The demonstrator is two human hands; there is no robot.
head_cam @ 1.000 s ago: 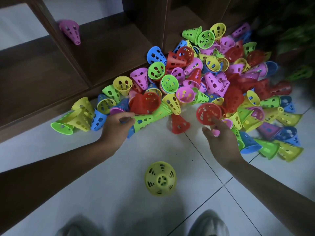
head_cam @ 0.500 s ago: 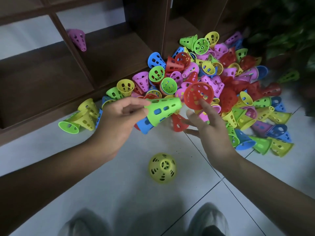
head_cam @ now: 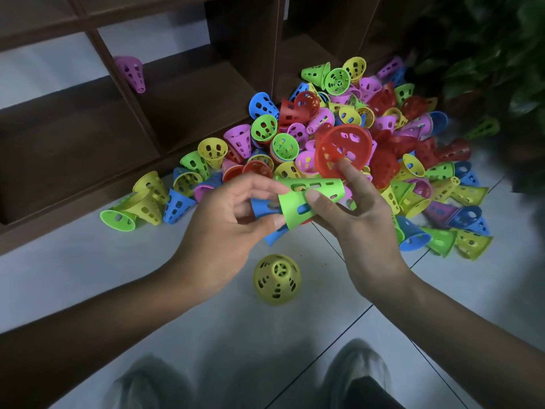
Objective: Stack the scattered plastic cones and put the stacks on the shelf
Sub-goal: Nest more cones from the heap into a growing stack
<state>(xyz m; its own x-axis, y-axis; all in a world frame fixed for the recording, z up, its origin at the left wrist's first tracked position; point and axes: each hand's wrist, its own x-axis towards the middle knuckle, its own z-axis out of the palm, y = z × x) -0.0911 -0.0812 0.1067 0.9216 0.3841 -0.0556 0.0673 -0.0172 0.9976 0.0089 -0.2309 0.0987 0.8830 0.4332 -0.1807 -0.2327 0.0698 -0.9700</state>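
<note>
A big heap of perforated plastic cones [head_cam: 383, 137] in several colours lies on the floor before a dark wooden shelf [head_cam: 73, 143]. My left hand [head_cam: 227, 225] grips a short stack, a green cone [head_cam: 309, 199] over a blue cone [head_cam: 265, 209], held sideways above the floor. My right hand [head_cam: 362, 225] holds a red cone [head_cam: 342, 149] between its fingers, wide mouth facing me, and its thumb presses on the green cone. A lone yellow cone [head_cam: 277, 278] stands upright on the tiles below my hands. One pink cone [head_cam: 132, 72] lies on the shelf.
White floor tiles [head_cam: 206, 335] stretch toward me, with my two shoes [head_cam: 354, 376] at the bottom edge. A leafy plant [head_cam: 486, 54] stands at the upper right beside the heap. A small cluster of yellow, green and blue cones [head_cam: 141, 202] lies at the heap's left.
Both hands came out of the heap, the left lifting the green-and-blue stack, the right lifting a red cone. They have moved together, and my right thumb now touches the green cone.
</note>
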